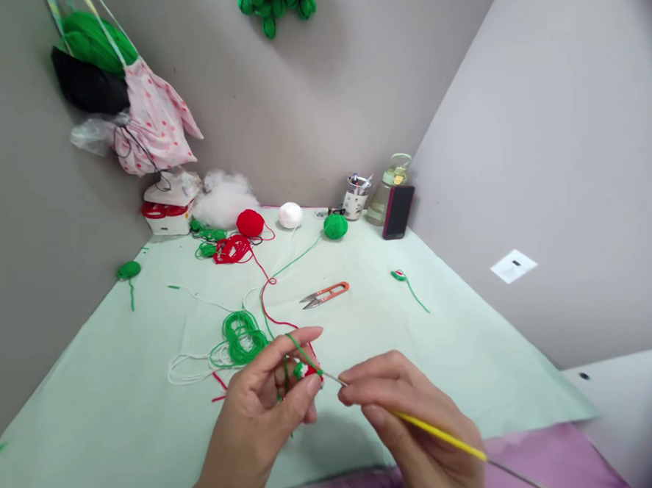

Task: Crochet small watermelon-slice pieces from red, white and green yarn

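Note:
My left hand (263, 409) pinches a small red, white and green crochet piece (307, 371) between thumb and fingers, with green yarn (298, 345) running over the index finger. My right hand (408, 426) grips a crochet hook with a yellow handle (436, 431); its metal tip enters the piece. Both hands hover above the near part of a pale green table cover (436, 339). The green yarn leads back to a loose green coil (241, 336).
Orange thread snips (326, 294) lie mid-table. Red (250, 223), white (290, 214) and green (335, 226) yarn balls sit at the back, with white stuffing (223, 201), a pen cup (355, 196), a bottle (387, 189) and a phone (399, 212). Bags hang at the upper left.

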Motion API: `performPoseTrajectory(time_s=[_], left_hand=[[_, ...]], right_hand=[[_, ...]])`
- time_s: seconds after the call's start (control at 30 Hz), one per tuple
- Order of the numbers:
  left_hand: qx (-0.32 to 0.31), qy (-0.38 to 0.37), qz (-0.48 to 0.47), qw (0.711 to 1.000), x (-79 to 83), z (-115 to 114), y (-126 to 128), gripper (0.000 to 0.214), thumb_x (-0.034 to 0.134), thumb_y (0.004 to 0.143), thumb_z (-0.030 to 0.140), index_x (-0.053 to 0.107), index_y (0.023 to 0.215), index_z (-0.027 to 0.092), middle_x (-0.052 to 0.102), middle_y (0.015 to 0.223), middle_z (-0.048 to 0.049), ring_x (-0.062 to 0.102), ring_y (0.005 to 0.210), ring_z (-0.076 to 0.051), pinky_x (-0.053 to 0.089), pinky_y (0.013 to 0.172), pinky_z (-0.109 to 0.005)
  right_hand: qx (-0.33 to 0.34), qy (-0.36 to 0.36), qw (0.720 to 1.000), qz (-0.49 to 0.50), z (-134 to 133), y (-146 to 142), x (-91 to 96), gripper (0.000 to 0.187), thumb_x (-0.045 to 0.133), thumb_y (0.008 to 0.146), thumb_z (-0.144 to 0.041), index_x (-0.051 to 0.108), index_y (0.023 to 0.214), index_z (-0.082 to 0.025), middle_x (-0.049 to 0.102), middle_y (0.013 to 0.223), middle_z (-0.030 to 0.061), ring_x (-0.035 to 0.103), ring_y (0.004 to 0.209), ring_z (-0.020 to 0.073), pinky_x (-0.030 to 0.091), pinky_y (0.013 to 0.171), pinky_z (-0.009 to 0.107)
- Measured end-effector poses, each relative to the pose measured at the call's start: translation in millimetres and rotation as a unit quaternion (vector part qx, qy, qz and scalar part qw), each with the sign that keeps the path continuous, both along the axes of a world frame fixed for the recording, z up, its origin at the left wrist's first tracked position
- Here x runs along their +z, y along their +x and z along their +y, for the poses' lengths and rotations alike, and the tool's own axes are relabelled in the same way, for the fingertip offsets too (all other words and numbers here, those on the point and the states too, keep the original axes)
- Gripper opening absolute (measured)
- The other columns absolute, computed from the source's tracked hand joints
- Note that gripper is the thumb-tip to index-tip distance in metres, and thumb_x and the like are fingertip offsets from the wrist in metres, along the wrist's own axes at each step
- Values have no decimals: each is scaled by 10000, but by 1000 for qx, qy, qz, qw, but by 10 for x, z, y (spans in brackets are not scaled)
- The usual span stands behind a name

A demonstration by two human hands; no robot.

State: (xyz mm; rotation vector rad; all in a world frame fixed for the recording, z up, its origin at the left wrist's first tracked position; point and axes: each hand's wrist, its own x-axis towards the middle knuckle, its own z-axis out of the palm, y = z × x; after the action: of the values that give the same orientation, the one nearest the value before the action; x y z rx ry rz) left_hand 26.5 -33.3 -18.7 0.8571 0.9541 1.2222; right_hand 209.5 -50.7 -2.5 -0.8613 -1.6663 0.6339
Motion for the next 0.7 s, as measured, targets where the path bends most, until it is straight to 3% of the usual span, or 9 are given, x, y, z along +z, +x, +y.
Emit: performPoseTrajectory(time_s=[0.27,0.5,0.63,0.7], left_hand=[[24,3,7,1000,13,5,22,319,862,831,256,844,1150,264,698,784,22,589,631,-109,495,616,-213],[9,10,23,1000,-39,16,28,334,837,861,267,824,1193,227,705,815,-7,596,668,-126,521,639,-219],[60,-9,29,998,5,-12,81,335,847,811,214,838,1145,232,683,800,13,573,694,-120,522,667,-202],[52,-6,25,998,5,-16,81,337,837,818,209,835,1154,235,681,811,14,575,691,-120,522,665,-208]], right_hand=[[-1,-22,1000,-23,-39,27,-11,318,647,1005,-79,827,1152,-296,796,1036,75,758,830,178,633,691,247],[6,-19,999,-38,-68,34,-6,332,658,996,-70,823,1170,-300,793,1062,74,766,852,173,640,739,242],[0,-37,999,-3,-28,14,12,259,658,1020,-127,848,1102,-283,801,987,76,762,831,179,630,699,245],[13,-60,997,40,15,3,9,206,672,1032,-187,863,1032,-266,797,902,75,765,826,193,640,705,262]])
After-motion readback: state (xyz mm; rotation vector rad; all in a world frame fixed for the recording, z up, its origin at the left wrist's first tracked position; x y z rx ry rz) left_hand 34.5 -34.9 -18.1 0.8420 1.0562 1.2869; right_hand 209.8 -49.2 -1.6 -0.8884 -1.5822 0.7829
